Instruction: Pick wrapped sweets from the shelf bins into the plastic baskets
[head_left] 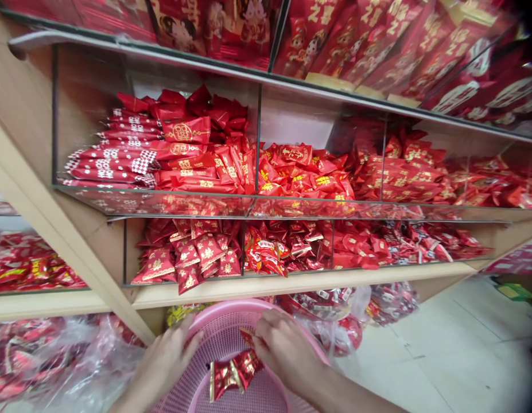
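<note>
A pink plastic basket [231, 310] with mesh walls is below the shelves, between my hands. My left hand [173, 353] is at its left rim, slightly blurred, with thumb and fingers apart and nothing seen in it. Over the right side of the basket, my right hand [280, 344] has its fingers curled round a red wrapped candy, whose end pokes out by the fingertips. Just below those fingers, red-and-gold wrapped candies [235, 373] show inside the basket; whether the hand also touches them I cannot tell.
Clear-walled shelf bins hold red packets [188, 172] and, lower down, small red candies [205, 249]. A wooden ledge [300, 282] runs above the basket. Plastic bags of candy [37, 361] lie at left, with more bags [334, 321] at right on the tiled floor [455, 344].
</note>
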{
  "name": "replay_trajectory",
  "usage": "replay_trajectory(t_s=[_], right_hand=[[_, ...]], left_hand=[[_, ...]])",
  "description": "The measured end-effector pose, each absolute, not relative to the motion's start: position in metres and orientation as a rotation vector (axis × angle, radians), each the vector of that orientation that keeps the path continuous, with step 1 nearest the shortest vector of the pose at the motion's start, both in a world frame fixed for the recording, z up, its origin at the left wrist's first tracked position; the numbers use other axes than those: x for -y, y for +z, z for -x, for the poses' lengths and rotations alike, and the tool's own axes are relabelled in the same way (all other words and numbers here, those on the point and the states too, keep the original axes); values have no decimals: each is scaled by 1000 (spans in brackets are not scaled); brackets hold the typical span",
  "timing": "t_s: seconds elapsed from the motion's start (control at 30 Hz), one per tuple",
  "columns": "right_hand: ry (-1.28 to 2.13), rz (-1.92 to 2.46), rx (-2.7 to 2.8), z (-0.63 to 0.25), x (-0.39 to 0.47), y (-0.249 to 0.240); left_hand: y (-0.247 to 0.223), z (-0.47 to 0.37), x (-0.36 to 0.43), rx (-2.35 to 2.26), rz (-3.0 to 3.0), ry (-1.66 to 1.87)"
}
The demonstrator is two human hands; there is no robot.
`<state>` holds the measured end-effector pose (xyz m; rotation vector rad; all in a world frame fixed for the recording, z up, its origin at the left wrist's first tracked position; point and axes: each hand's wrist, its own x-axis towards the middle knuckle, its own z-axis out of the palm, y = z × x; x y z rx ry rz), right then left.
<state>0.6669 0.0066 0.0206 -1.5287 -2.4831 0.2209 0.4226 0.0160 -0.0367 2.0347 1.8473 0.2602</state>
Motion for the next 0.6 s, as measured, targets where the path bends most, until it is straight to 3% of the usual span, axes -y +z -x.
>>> replay_trajectory(t_s=[0.23, 0.6], right_hand=[[-211, 1515, 2698, -622, -9, -20], [-43, 1461, 2838, -574, -5, -33]], left_hand=[[-36, -423, -17, -1859, -2017, 247], [-45, -421, -18, -1887, -2009, 216]])
